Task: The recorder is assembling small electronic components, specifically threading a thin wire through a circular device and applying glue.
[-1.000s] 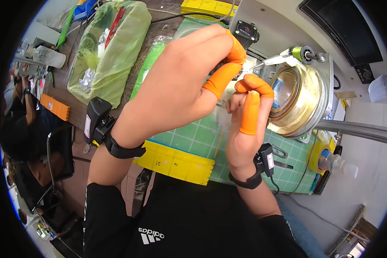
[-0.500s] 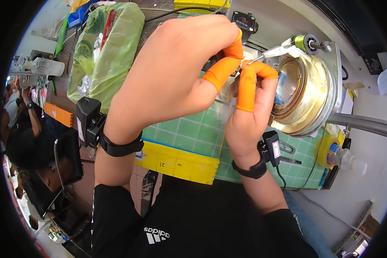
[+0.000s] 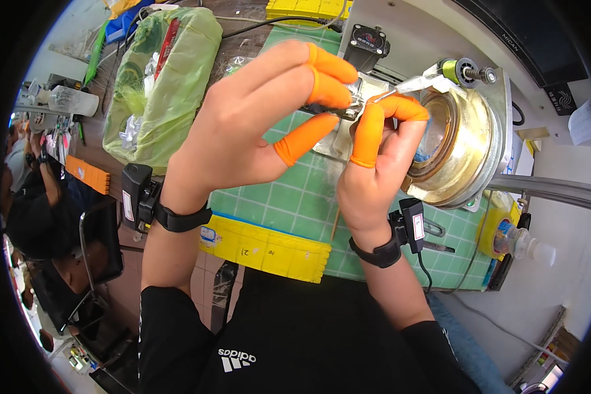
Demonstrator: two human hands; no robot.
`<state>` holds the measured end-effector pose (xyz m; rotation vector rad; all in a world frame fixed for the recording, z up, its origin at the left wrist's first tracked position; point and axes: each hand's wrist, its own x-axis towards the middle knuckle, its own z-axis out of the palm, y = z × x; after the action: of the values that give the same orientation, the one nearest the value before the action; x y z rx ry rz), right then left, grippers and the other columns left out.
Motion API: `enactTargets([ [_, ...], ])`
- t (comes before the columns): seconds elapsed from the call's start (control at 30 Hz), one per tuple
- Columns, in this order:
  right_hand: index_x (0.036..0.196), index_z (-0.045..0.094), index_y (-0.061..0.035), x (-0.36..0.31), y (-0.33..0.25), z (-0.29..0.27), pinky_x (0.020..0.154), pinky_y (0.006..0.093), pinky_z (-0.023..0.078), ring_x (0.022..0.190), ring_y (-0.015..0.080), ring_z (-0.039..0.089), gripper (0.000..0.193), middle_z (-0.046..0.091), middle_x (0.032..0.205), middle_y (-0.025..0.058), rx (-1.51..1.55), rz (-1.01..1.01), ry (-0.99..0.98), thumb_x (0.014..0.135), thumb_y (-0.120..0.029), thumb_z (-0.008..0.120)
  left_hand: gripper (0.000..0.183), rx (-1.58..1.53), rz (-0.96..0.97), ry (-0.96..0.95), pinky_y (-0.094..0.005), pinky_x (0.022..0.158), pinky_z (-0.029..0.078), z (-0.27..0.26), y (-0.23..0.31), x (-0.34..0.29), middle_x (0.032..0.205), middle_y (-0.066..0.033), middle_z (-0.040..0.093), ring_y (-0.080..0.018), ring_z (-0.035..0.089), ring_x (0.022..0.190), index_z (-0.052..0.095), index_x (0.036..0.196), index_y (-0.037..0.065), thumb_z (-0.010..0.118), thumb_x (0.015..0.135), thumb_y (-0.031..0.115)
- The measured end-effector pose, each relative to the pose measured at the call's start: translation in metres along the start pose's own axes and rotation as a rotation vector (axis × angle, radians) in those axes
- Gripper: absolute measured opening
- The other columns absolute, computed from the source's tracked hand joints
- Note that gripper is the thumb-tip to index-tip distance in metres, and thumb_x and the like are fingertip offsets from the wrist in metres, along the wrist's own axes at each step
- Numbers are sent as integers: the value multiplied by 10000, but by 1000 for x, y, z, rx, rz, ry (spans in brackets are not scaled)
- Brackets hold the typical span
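Orange finger cots cover several fingertips on both hands. My left hand (image 3: 243,125) is open beside a small metal fixture (image 3: 356,100), its thumb apart from its fingers. Those fingertips reach the fixture's left side; whether they touch it I cannot tell. Right of the fixture, my right hand (image 3: 379,164) pinches thumb and forefinger together. What the pinch holds is too small to make out. A thin metal tip (image 3: 389,94) on a pale arm ends just above these fingers. Next to my right hand stands a round brass-coloured drum (image 3: 482,151) with a hollow front.
Below lies a green gridded mat (image 3: 295,207) with a yellow ruler-like strip (image 3: 269,253) along its front edge. A bag-lined box (image 3: 184,98) is at the left. Tweezers (image 3: 437,246) and a clear bottle (image 3: 519,241) are at the right. A green-wound spool (image 3: 450,69) sits above the drum.
My left hand has drawn back to the left and opened, its thumb parting from its fingers. More of the metal fixture shows. My right hand keeps its pinch, shifted slightly left.
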<state>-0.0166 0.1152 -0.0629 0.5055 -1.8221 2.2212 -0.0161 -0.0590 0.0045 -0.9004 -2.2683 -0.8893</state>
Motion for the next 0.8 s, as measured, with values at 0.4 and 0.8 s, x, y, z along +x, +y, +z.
enactTargets([
  [0.4,1186,445,-20,0,7,0,905,284,430,977,131,480,145,458,1114,68,70,-19,-19,1073,-27,534,259,260,223,119,-413,806,661,25,-6,-21,1064,-171,732,-314,749,932,748,911,-47,871,691,12],
  [0.8,1235,441,-27,1,10,-4,902,292,447,991,132,501,172,483,1144,75,13,-38,-26,1089,-56,526,290,246,266,158,-498,816,671,35,-14,-20,1014,-200,730,-337,756,895,761,912,-67,768,645,44],
])
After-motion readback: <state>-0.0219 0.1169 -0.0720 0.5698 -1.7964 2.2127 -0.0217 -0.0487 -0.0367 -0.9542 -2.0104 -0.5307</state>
